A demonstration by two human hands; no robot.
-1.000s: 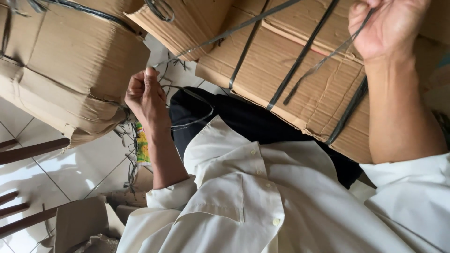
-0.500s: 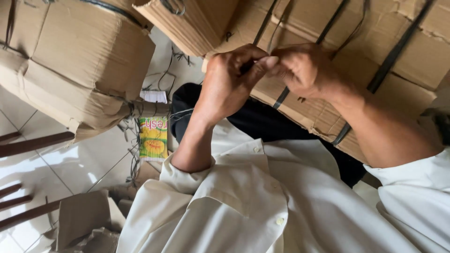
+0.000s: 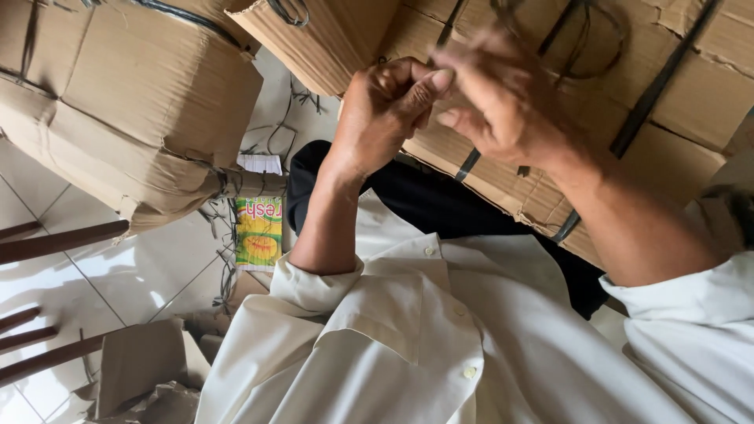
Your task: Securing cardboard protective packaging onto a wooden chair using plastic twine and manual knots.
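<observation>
The left hand [image 3: 385,110] is curled into a fist, thumb pressed on the forefinger, its grip apparently pinched on a thin black strap [image 3: 463,165], though the strap end inside the fist is hidden. The right hand [image 3: 503,102] meets it, blurred, fingers partly bent; whether it clamps anything I cannot tell. Both work against the box [image 3: 667,133] on the lap, which black straps bind. Left lies another box [image 3: 118,102]; on the floor [image 3: 63,275], a yellow-green packet [image 3: 258,232] and strap scraps.
</observation>
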